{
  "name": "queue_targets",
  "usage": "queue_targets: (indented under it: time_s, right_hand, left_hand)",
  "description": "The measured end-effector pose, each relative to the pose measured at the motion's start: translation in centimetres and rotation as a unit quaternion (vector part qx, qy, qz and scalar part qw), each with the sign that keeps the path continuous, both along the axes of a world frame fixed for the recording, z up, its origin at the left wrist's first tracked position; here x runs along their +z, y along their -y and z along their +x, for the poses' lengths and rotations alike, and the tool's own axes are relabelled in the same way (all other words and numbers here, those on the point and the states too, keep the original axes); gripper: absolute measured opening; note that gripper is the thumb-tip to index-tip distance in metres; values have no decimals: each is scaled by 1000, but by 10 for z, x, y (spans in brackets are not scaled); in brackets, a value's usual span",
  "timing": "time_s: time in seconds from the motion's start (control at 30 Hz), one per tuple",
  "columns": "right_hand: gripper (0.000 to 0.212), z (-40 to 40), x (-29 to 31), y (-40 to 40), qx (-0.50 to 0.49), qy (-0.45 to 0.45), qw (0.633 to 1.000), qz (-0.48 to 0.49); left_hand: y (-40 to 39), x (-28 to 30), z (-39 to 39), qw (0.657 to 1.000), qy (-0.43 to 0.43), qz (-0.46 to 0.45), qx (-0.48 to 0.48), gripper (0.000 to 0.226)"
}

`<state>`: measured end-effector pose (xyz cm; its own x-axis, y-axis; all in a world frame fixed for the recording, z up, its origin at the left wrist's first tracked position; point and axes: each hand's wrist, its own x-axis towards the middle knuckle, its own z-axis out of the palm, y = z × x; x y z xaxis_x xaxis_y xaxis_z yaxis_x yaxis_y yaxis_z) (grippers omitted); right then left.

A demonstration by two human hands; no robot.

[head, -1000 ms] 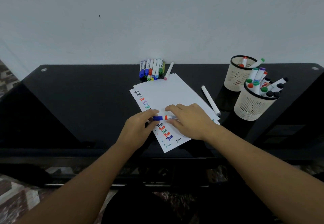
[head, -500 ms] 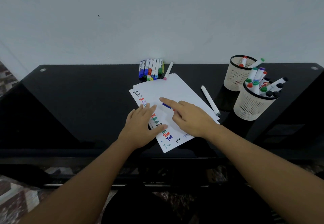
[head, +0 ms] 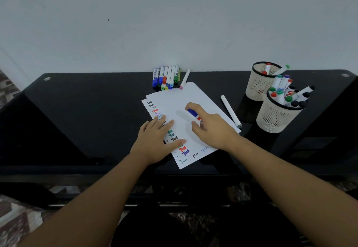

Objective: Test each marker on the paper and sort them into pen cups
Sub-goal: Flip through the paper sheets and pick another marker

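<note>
Black and glossy, the table (head: 81,115) runs along a pale wall, with my stack of paper (head: 186,99) lying near the middle of it. My left hand (head: 157,140) rests flat on the sheets' left edge, fingers straight and spread over the column of test words, holding nothing. My right hand (head: 211,128) has the blue marker (head: 193,113) pinched between curled fingers and thumb, its blue end pointing toward the far edge; I cannot tell whether the cap is on. It should be light, stiff and smooth plastic, so I judge a pinch around the mid-barrel best, firm enough that it won't roll. Untested markers (head: 167,77) lie in a row at the far edge, a white marker (head: 230,111) just beside the paper's right edge, and two pen cups (head: 275,117) stand toward the far right corner.
</note>
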<state>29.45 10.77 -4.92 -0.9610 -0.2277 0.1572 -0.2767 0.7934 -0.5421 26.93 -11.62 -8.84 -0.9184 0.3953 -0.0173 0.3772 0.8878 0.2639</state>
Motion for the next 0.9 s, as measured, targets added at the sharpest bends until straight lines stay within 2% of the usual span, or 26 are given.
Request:
queue_targets:
  time_s: [0.13,0.23,0.37,0.47,0.57,0.7,0.77,0.83,0.9]
  right_hand:
    - [51,4,-1,-3,-16,-2,999,-37]
    - [61,3,2,-6,-22,52,992,-110]
    - [44,-4,9,-10,-77,100,969,-212]
    - [39,-5,23,-15,-82,162,931,-318]
    - [40,-9,30,-22,-99,142,934,-312]
    - [18,-9,37,-24,-131,160,904,-375]
    - [30,-8,40,-24,-153,150,917,-337]
    - [41,-9,40,-26,-175,88,948,-250]
    - [39,-13,43,-31,-175,25,968,-177]
  left_hand:
    - [0,-1,0,1000,1,5,-1,91]
    - [1,-1,0,1000,0,3,-3,90]
    - [3,-3,0,1000,-1,-7,-9,90]
    - [3,1,-4,999,10,-30,-13,95]
    - [-1,7,-12,999,11,-52,-10,100]
    - [-13,13,-26,998,5,-58,-21,99]
    - [-16,12,-29,998,20,-61,-27,97]
    - [-16,7,-29,998,26,-51,-26,95]
    - [-14,2,-28,999,13,-34,-22,94]
